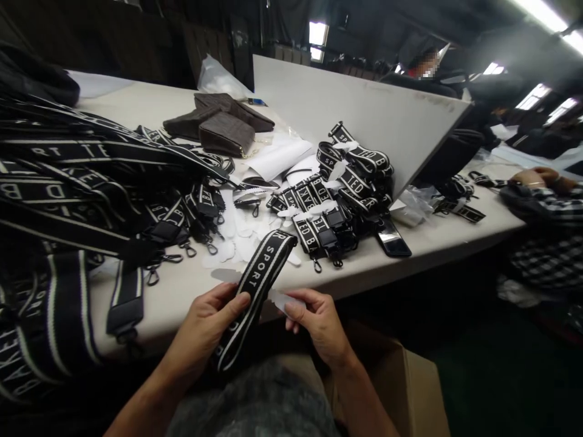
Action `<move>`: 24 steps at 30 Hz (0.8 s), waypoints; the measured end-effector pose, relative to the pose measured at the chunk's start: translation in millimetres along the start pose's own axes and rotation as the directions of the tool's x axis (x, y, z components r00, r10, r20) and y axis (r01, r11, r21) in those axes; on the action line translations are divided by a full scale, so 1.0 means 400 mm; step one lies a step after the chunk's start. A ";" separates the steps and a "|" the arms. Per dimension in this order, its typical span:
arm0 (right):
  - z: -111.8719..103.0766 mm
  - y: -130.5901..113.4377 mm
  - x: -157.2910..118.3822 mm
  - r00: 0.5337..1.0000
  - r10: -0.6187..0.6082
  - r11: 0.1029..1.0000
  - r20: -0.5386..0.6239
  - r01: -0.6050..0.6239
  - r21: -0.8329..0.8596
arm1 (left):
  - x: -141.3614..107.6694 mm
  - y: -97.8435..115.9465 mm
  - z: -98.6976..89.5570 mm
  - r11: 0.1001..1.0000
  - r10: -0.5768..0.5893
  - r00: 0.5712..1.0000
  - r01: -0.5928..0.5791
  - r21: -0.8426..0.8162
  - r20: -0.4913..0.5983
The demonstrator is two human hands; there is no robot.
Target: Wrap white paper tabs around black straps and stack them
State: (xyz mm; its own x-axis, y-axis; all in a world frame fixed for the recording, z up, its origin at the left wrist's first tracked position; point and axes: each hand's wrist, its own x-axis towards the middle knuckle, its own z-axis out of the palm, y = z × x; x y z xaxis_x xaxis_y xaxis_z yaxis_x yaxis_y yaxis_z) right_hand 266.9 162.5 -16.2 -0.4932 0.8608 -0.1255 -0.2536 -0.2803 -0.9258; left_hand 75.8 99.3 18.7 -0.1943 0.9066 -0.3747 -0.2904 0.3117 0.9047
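A black bag strap (pixel 259 267) with white lettering and pale stripes is folded into a loop in front of me. My left hand (pixel 212 318) is closed around its middle, thumb on top. Between the thumb and fingers of my right hand (pixel 314 318) is a white paper strip (pixel 281 299), whose left end reaches the strap's edge. On the table just beyond lie more white paper strips (pixel 237 227), loosely scattered. Behind my right hand is a pile of folded straps (pixel 314 209) with white bands around them. A heap of unfolded straps (pixel 59 194) with metal clips lies at the left.
Brown quilted pouches (pixel 228 130) lie at the back, beside a white upright board (pixel 346 100). A phone (pixel 392 238) rests near the table's front edge. Below stands a cardboard box (pixel 410 388). At the far right is another person's checked sleeve (pixel 553 206).
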 end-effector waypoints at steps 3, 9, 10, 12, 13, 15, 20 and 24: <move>0.006 0.011 -0.003 0.998 0.056 0.995 0.017 -0.057 0.087 | -0.009 -0.007 -0.004 0.993 -0.059 0.998 0.059 -0.099 0.008; 0.054 0.026 -0.002 0.997 0.036 0.943 -0.068 -0.011 0.332 | -0.016 -0.023 0.011 0.979 -0.056 0.993 0.035 -0.201 -0.102; 0.065 0.031 0.002 0.994 0.042 0.933 -0.097 -0.004 0.359 | -0.015 -0.028 0.017 0.978 -0.061 0.993 0.039 -0.204 -0.104; 0.084 0.039 0.014 0.988 0.044 0.916 -0.149 0.020 0.402 | -0.012 -0.041 0.027 0.976 -0.072 0.994 0.053 -0.211 -0.086; 0.091 0.040 0.020 0.986 0.032 0.908 -0.166 0.041 0.417 | -0.011 -0.046 0.031 0.976 -0.078 0.994 0.060 -0.211 -0.078; 0.097 0.035 0.031 0.983 -0.007 0.886 -0.182 0.091 0.455 | -0.012 -0.051 0.034 0.979 -0.096 0.994 0.083 -0.185 -0.060; 0.063 -0.015 0.025 0.972 -0.082 0.843 -0.218 0.185 0.505 | -0.027 -0.034 0.007 0.997 0.002 0.999 -0.005 -0.071 -0.048; 0.020 -0.025 0.012 0.970 -0.095 0.966 -0.222 0.143 0.214 | -0.037 -0.017 -0.021 0.970 0.222 0.970 -0.209 0.120 -0.101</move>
State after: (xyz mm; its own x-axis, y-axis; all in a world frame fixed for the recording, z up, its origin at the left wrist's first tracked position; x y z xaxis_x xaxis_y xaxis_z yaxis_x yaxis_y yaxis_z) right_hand 260.3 165.7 -4.8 -0.2700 0.9562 -0.1129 -0.4939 -0.2382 -0.8363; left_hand 72.9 81.5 16.5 -0.3472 0.9197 -0.1832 -0.1291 0.1467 0.9807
